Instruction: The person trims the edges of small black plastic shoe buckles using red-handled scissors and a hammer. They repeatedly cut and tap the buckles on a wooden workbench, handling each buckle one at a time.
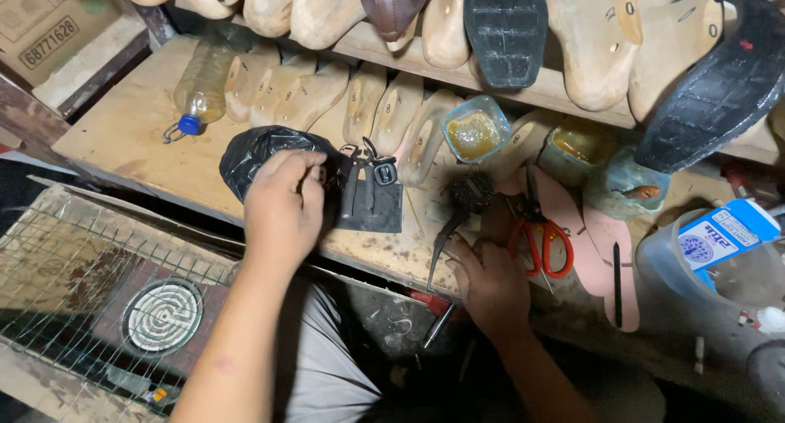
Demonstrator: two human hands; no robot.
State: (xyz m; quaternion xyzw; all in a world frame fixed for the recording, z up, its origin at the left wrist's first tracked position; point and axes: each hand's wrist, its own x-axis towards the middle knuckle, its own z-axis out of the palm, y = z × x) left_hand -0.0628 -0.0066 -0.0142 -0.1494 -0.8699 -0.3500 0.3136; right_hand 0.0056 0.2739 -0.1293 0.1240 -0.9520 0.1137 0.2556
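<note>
A small dark metal buckle piece (315, 175) is pinched between the closed fingertips of the left hand (282, 206), above a crumpled black plastic bag (257, 153). It is best kept pinched firmly. The right hand (491, 280) rests curled beside red-handled scissors (544, 247); its grasp cannot be told.

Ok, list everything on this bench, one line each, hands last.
plastic bottle: one, clear yellowish, back left, lying down
black bag: one, under the left hand
wooden shoe forms: many, pale, along bench and shelf
black soles: two, on shelf
glue tub: one, amber, centre
scissors: one, red handles, beside right hand
pink insoles: several, right
left hand: on the bag
right hand: at the bench edge
</note>
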